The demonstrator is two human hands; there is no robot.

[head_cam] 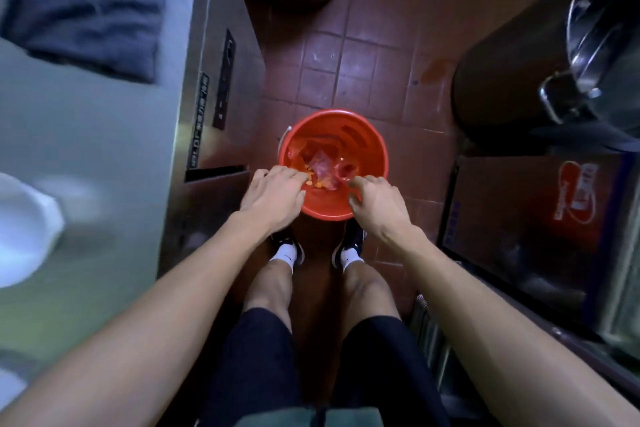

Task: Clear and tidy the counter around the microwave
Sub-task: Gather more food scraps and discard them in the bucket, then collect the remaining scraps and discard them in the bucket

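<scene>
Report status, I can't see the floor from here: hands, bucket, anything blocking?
Both hands, left and right, over red bucket, grips unclear. Scraps inside. Nothing blocking.

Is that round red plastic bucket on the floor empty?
No. The round red plastic bucket stands upright with crumpled clear wrappers at its bottom.

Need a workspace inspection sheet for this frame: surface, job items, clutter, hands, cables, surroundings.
Surface: red-brown tiled floor, stained; grey counter at left, blurred.
Job's things: red bucket on the floor by the person's feet, holding crumpled plastic wrappers.
Clutter: dark cloth and a white object on the counter.
Hands: left hand and right hand over the bucket's near rim, fingers curled; grip unclear.
Cables: nothing seen.
Surroundings: steel pot at right, printed box below it.
</scene>
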